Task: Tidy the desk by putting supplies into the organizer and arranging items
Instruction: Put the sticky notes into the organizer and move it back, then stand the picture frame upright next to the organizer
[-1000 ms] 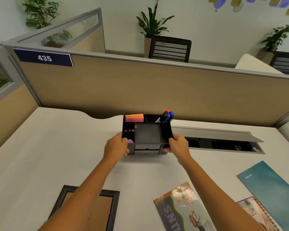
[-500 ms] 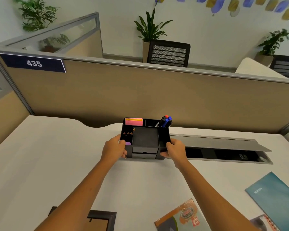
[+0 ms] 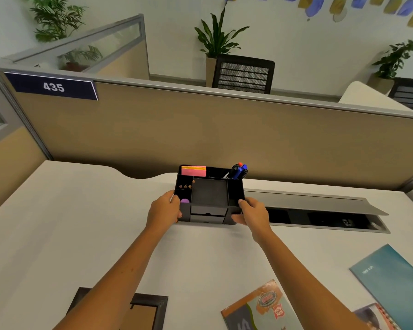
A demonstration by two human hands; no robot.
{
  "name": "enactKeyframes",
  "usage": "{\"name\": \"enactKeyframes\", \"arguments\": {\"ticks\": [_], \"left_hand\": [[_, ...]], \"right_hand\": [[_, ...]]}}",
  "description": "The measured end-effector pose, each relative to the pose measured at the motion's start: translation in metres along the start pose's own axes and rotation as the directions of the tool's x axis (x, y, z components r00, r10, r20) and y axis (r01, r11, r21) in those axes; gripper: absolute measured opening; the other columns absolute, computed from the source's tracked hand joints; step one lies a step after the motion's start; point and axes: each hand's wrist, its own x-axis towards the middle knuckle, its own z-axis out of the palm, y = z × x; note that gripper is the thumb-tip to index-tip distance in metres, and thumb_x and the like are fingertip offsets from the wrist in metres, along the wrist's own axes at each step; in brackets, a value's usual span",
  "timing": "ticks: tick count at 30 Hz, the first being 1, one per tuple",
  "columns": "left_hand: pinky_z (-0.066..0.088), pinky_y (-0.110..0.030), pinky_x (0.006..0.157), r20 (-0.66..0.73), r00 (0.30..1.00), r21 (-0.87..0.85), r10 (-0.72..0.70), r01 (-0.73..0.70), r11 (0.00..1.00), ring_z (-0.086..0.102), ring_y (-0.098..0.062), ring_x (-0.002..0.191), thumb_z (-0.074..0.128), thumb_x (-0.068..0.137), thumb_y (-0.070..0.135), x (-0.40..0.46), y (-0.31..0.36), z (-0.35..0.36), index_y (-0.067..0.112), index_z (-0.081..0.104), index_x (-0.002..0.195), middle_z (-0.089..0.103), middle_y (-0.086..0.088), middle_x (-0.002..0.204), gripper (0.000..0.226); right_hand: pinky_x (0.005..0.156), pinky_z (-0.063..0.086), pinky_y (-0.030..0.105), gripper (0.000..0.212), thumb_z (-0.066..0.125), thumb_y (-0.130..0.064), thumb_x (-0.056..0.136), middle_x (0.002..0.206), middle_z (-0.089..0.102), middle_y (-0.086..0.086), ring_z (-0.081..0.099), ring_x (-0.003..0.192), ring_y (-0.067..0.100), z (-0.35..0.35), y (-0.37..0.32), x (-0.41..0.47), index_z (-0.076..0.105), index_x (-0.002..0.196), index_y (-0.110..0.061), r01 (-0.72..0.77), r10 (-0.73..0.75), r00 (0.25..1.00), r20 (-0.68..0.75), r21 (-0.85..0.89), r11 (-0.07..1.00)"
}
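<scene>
A black desk organizer [image 3: 209,193] stands near the back middle of the white desk [image 3: 81,222]. It holds pink sticky notes [image 3: 193,171] at its back left, several markers [image 3: 238,170] at its back right, small brown pins [image 3: 186,186] and a purple item [image 3: 184,201] on its left side. My left hand [image 3: 163,208] grips the organizer's left front corner. My right hand [image 3: 252,211] grips its right front corner, fingers curled round the edge.
An open cable tray with a raised grey lid [image 3: 320,206] lies right of the organizer. A dark picture frame [image 3: 150,306] sits at the front left. A magazine [image 3: 262,308], a teal booklet [image 3: 396,277] and a spiral notebook [image 3: 377,315] lie at the front right. A tan partition [image 3: 224,134] backs the desk.
Both hands keep their grip on the organizer, which has slid a little toward the partition. The camera has tilted up, so the desk items sit lower in view.
</scene>
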Motion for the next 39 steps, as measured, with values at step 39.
{"name": "enactKeyframes", "arguments": {"ticks": [39], "left_hand": [[0.046, -0.043, 0.072, 0.059, 0.964, 0.825, 0.258, -0.192, 0.531, 0.063, -0.028, 0.091, 0.033, 0.087, 0.06, -0.263, -0.183, -0.116, 0.013, 0.063, 0.111, 0.067, -0.007, 0.105, 0.061]], "right_hand": [[0.078, 0.037, 0.015, 0.02, 0.056, -0.013, 0.088, 0.102, 0.053, 0.003, 0.053, 0.088, 0.013, 0.056, 0.131, -0.286, 0.058, 0.108, -0.01, 0.296, -0.173, 0.933, 0.315, -0.403, 0.866]]}}
